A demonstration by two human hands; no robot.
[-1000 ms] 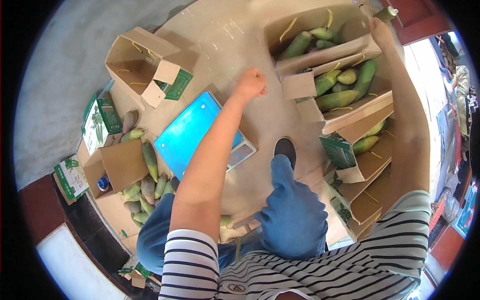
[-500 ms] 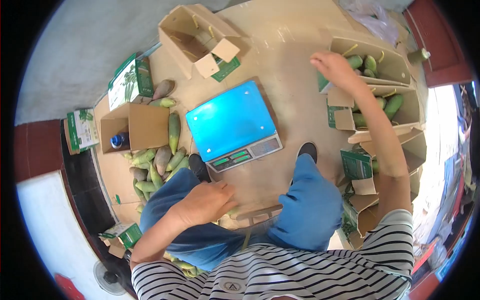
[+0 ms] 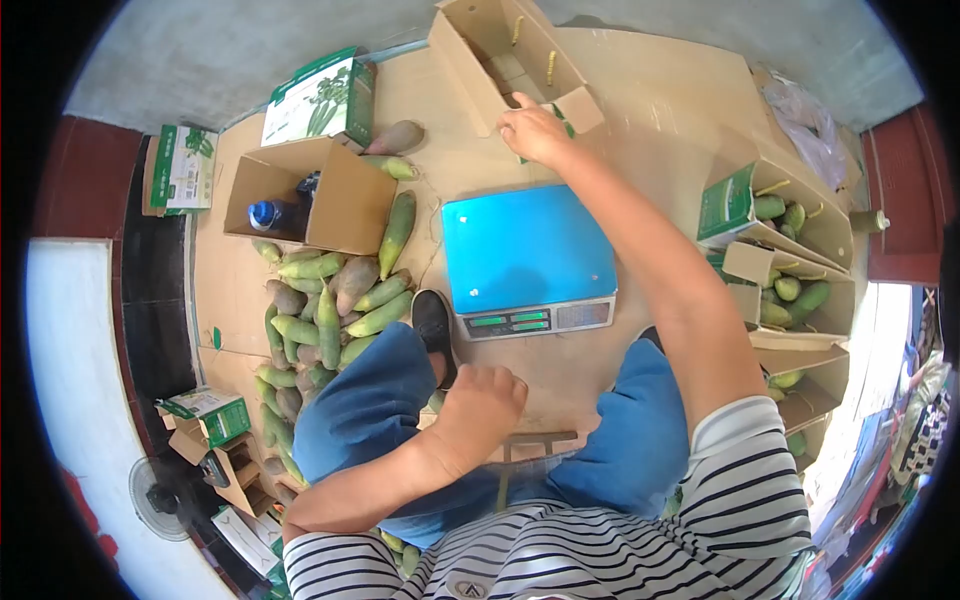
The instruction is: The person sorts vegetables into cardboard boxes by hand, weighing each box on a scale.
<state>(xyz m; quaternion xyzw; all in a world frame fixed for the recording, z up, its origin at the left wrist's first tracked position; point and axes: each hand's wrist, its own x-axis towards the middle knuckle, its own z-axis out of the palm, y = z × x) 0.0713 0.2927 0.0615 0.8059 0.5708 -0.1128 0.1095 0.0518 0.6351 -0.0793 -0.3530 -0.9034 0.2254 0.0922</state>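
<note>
My right hand reaches over the scale to the open cardboard box at the back. Its fingers are closed at the box's near edge, where a flap is; the exact grip is partly hidden. The box has yellow cord handles, and no produce shows inside. Below the hand stands the digital scale with a bare blue plate and lit green displays. My left hand is loosely curled above my lap, near my left knee, with nothing visible in it.
Long green radishes lie heaped at left, beside a tipped box with a blue-capped bottle. Radish-filled cartons line the right. A printed carton stands back left. A plastic bag lies back right.
My right hand has moved left from the filled cartons to the open box at the back. The view has turned, shifting everything in frame. My left hand stays curled over my lap.
</note>
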